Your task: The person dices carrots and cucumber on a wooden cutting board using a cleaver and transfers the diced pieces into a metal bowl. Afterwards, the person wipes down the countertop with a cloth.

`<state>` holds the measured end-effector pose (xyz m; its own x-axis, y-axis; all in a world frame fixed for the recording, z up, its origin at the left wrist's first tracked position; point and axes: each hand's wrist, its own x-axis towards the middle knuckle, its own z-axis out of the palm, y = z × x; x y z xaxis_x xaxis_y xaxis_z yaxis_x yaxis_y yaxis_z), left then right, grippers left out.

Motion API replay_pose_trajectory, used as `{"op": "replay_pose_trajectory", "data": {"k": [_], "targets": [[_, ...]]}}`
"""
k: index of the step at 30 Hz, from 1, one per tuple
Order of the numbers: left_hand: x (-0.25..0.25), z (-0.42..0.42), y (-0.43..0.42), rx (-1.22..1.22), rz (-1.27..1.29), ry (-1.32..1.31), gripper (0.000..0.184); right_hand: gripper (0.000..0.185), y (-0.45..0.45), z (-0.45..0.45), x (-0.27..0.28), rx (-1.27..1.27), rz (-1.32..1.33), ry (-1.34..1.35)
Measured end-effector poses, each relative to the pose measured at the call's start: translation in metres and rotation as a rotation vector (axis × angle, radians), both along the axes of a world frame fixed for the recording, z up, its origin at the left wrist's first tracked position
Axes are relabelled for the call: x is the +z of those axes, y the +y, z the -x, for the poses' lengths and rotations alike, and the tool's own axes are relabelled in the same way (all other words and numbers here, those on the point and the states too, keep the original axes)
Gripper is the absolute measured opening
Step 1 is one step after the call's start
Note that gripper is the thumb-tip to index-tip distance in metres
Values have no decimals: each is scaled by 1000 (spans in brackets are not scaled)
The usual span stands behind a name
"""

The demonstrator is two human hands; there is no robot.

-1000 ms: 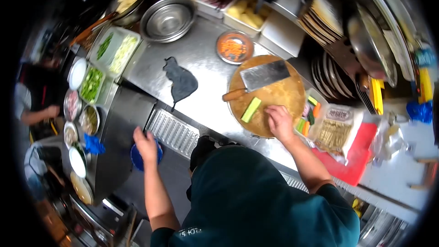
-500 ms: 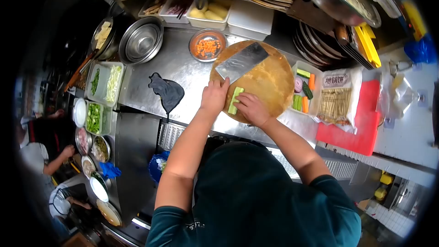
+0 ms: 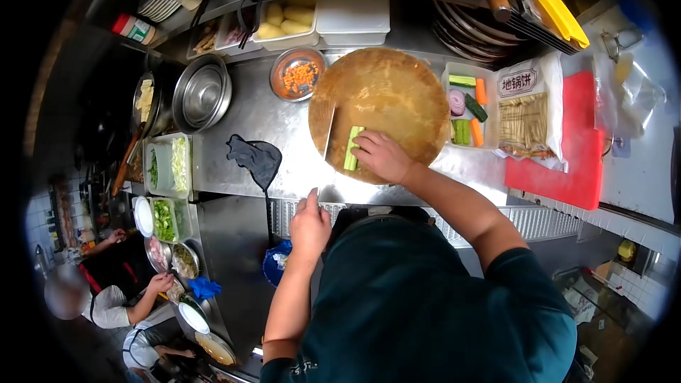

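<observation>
Head view: your right hand [image 3: 383, 157] has fingers bent over the cucumber piece [image 3: 350, 153]; can't tell whether they grip it. Piece is pale green, long, straight-sided, lying on the lower left of the round wooden board [image 3: 397, 99]. Your left hand [image 3: 310, 228] is closed round the handle of the cleaver [image 3: 330, 130], blade seen edge-on beside the cucumber. Half a second ago: blade flat on the board, left hand over its edge; now drawn back toward you.
</observation>
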<state>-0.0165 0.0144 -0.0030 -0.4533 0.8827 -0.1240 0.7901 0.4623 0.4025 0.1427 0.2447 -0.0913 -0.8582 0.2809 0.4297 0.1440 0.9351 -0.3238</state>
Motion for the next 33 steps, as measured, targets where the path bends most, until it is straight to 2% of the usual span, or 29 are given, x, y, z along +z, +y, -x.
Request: {"op": "replay_pose_trajectory", "data": {"k": [3,4,5,8,9,24,29,33], "targets": [[-8,-4,9,-16,-37,59,62,32,5,4,-3,98,1,13],[-2,-7,16,-14,-49,74,65,32,6,6,-3,110,3,18],[11,-9,18,-39,69,95,78,32,7,8,-3,119,6,23],[30,-19,8,-140,142,133,88,30,10,10,-1,139,11,58],[31,-20,1,-175,92,131,93,30,10,11,0,144,13,73],[31,-28,-12,-258,178,149,92,32,12,9,-3,147,68,-1],[1,-22,-2,-282,145,162,93,35,13,6,-5,165,81,-16],[6,-20,-1,-259,130,124,94,34,13,5,0,144,35,30]]}}
